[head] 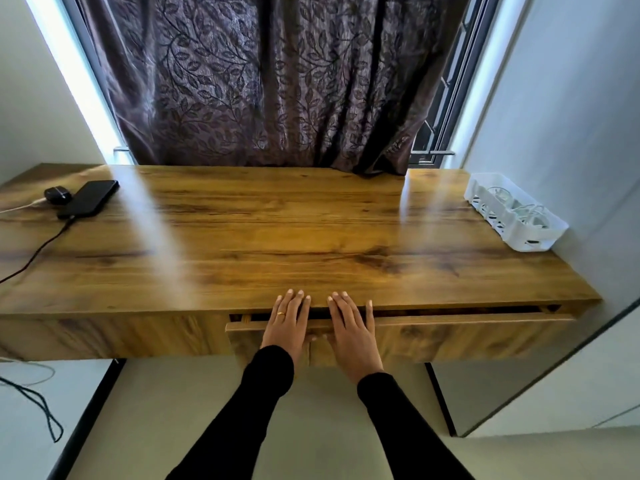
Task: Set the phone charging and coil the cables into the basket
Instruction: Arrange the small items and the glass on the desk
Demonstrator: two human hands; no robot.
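Observation:
A black phone [89, 198] lies at the desk's far left with a black cable [38, 252] plugged into its near end. Beside it sits a small black case [57, 195] with a white cable [19, 208] attached. A white slotted basket [540, 237] at the far right holds coiled white cables [519, 213]. My left hand [286, 323] and my right hand [353, 332] lie side by side with straight fingers over the top edge of a slightly open drawer [450, 332], fingertips on the desk's front edge. Neither hand holds anything.
The wooden desk [277, 230] stands before a dark leaf-patterned curtain [263, 81] and a window. A white wall [571, 116] closes the right side. Black and white cables [38, 403] trail across the floor at the lower left.

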